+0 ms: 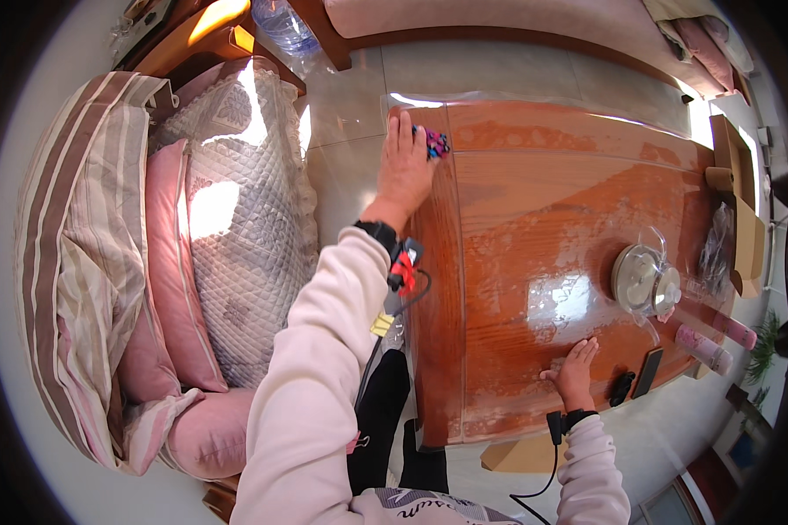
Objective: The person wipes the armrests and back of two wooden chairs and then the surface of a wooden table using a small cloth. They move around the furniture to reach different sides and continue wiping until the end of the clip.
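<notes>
Near the far left corner of the wooden table (532,216), my left hand (406,161) lies palm down with its fingers pointing away from me. A small crumpled multicoloured cloth (438,144), pink, blue and black, sticks out from under its thumb side; the rest of it is hidden by the hand. A transparent plastic cover (499,104) lies over the tabletop. My right hand (572,374) rests on the near side of the table, fingers spread and holding nothing. Whitish smudges or wet marks show on the surface ahead of it.
Right of centre stands a glass teapot (634,279). Past it are pink patterned cylinders (702,348), a phone-like black slab (647,373), a small black object (622,388) and a cardboard box (748,246). A quilted sofa seat (249,262) with pink cushions (171,275) is at left.
</notes>
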Action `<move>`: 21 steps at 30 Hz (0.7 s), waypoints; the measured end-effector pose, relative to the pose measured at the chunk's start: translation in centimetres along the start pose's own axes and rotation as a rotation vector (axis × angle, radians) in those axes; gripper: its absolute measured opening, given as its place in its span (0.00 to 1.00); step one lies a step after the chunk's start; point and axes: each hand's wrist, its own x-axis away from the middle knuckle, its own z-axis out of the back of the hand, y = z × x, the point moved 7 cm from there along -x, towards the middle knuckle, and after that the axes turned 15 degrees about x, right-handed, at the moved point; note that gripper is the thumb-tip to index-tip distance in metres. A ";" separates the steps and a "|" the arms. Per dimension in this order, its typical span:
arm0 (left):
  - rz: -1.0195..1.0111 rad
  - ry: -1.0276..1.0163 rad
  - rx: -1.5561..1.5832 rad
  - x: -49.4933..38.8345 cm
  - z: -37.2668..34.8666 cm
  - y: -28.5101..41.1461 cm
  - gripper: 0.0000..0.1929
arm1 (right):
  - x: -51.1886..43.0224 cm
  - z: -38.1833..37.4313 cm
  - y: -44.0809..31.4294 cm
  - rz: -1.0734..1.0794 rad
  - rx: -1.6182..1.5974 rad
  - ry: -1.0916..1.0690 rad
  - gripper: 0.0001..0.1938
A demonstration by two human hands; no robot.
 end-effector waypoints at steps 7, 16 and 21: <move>0.015 -0.010 0.070 3.9 0.7 -0.6 0.30 | 0.1 0.0 0.1 0.042 -0.005 0.055 0.68; 0.239 -0.052 0.395 26.6 1.3 7.9 0.35 | -0.7 -0.7 0.2 0.059 0.099 0.011 0.69; 0.433 -0.078 0.516 32.1 0.8 9.2 0.36 | -0.7 -0.5 0.0 0.052 0.120 -0.010 0.69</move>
